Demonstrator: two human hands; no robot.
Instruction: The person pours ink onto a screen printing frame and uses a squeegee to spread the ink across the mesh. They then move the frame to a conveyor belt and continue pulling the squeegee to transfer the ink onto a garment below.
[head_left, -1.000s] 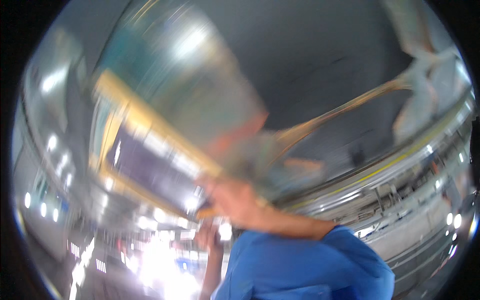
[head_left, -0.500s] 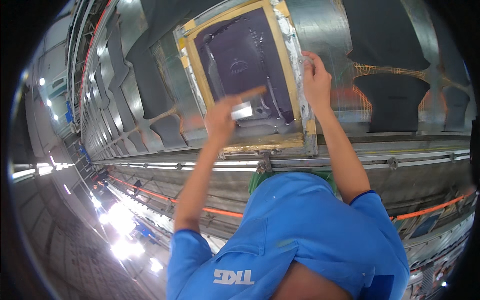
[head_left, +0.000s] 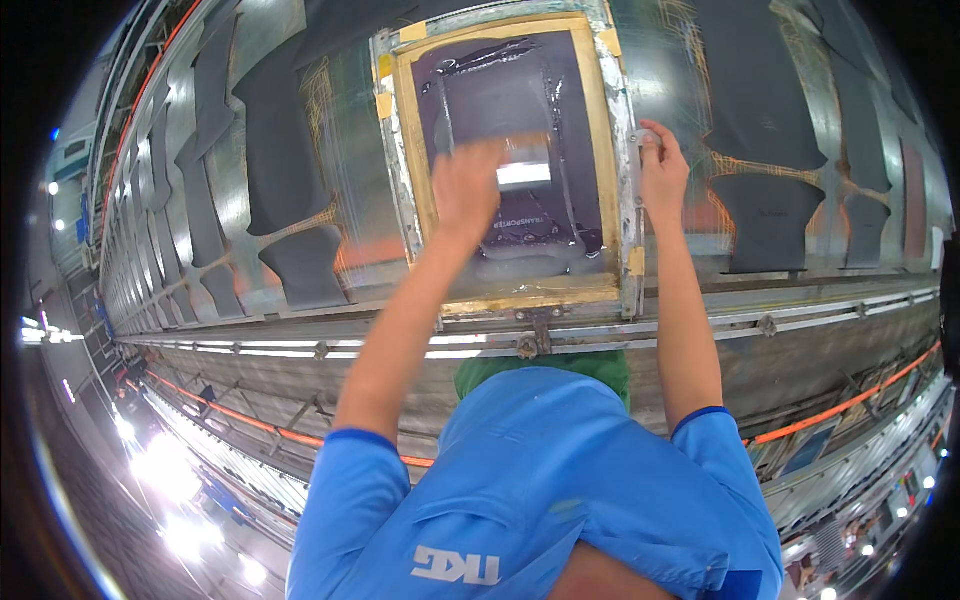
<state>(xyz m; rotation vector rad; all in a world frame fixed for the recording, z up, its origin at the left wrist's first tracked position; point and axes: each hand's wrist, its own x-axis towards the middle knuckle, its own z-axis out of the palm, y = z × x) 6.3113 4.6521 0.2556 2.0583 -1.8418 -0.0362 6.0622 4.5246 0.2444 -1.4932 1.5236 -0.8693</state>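
A screen printing frame (head_left: 612,160) with a yellow inner border lies on the metal table, its dark purple mesh (head_left: 560,200) streaked with wet ink and showing white lettering low down. My left hand (head_left: 467,188) is closed on a squeegee (head_left: 523,144) over the middle of the mesh; a pale glare shows at its blade. My right hand (head_left: 662,170) grips a small metal handle (head_left: 639,165) on the frame's right outer side, its fingers curled.
Dark cut fabric pieces (head_left: 280,170) lie along the long metal table on both sides, with more (head_left: 760,215) at the right. A steel rail (head_left: 720,323) with fittings runs along the near edge, before my blue-shirted body. An orange bar (head_left: 780,430) runs below it.
My left hand has moved with the squeegee up the mesh, further from me. My right hand stays at the frame's side. The whole view has shifted slightly and steadied since the blurred oldest frame.
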